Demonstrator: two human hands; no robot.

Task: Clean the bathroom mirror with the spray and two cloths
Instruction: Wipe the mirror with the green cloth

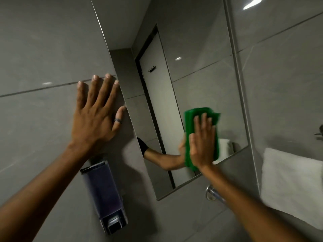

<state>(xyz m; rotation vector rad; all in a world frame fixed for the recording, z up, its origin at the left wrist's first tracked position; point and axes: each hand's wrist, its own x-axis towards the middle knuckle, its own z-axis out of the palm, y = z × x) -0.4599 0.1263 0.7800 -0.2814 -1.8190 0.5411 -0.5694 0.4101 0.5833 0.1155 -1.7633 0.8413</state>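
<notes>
One green cloth [201, 137], long axis upright, flat under right hand [202, 145] on mirror [201, 75]

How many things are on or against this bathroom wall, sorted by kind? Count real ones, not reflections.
Hands: 2, left hand flat on the tile, right hand pressing the cloth
Green cloth: 1
Mirror: 1
Soap dispenser: 1
White towel: 1
Chrome fitting: 1
Total: 7

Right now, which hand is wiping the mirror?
The right hand, pressing the folded green cloth flat on the wall mirror. The left hand only leans empty on the grey tiled wall.
</notes>
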